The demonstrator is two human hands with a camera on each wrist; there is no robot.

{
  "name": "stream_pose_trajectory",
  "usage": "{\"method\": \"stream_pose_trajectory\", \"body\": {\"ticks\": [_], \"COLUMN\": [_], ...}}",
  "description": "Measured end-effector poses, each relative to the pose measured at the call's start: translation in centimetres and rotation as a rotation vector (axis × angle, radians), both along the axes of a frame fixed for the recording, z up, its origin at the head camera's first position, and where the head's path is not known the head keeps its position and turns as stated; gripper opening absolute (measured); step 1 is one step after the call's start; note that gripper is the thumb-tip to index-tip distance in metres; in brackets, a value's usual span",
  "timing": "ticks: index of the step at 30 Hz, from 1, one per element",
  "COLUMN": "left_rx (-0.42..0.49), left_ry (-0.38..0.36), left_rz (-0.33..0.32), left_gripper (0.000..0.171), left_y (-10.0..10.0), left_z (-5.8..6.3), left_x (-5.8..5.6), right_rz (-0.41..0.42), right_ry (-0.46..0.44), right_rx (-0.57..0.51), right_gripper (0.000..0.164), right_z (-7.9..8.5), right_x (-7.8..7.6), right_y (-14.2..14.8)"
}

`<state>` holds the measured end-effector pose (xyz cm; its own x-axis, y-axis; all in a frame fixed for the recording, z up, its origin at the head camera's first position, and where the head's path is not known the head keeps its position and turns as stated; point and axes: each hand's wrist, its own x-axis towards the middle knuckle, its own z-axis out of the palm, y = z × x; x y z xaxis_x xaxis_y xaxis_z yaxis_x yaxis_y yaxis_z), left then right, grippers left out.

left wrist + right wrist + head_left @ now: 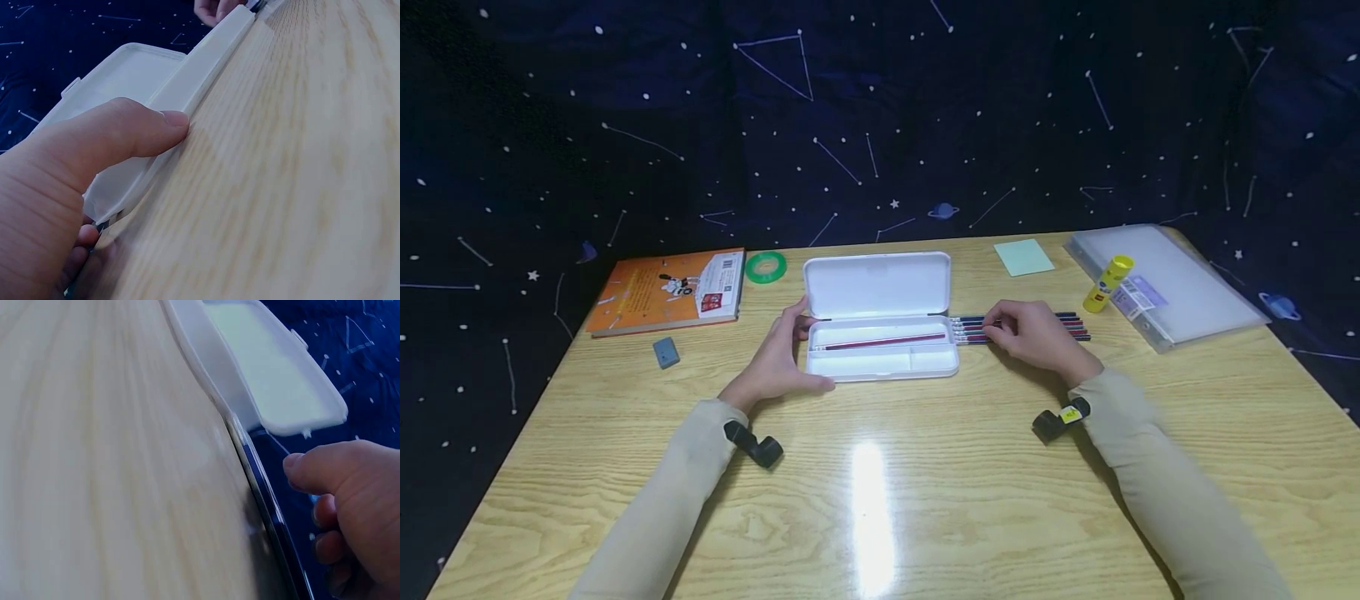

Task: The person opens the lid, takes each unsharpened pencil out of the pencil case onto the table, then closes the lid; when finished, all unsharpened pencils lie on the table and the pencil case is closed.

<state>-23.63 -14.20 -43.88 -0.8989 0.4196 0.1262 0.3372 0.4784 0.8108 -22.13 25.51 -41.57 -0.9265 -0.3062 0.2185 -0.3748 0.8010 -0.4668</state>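
A white pencil case (861,365) lies with its lid (876,286) raised at the back. One red-and-dark pencil (880,342) lies in its long compartment. My left hand (778,360) grips the case's left end, thumb (134,128) along the front edge and fingers round the back corner. Several pencils (1078,331) lie side by side against the case's right end, eraser ends toward it. Over them is my right hand (1033,333), thumb and fingertips bent down close to the pencils. Whether it pinches one, I cannot tell.
An orange book (647,292), a green tape roll (766,267) and a blue-grey eraser (666,352) are on the left. At the right are a pale green sticky note (1024,257), a yellow glue stick (1108,283) and a clear plastic folder (1187,292). A starry cloth hangs behind the table.
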Motion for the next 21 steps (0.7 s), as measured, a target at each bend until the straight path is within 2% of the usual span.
{"method": "stream_pose_trajectory", "body": {"ticks": [4, 9, 21], "left_rx": [0.004, 0.002, 0.016], "left_ry": [0.0, -0.003, 0.002], "left_rz": [0.0, -0.001, -0.004], "left_gripper": [0.129, 0.129, 0.129], "left_y": [0.0, -0.1, -0.1], "left_z": [-0.1, -0.1, -0.2], "left_x": [-0.1, -0.1, -0.2], "right_rz": [0.003, 0.054, 0.128], "right_ry": [-0.002, -0.018, -0.161], "right_rx": [0.008, -0.031, -0.047], "right_gripper": [0.009, 0.01, 0.018], "right_z": [0.3, 0.5, 0.6], "right_x": [-0.5, -0.9, -2.0], "right_y": [-1.8, -3.7, -6.5]}}
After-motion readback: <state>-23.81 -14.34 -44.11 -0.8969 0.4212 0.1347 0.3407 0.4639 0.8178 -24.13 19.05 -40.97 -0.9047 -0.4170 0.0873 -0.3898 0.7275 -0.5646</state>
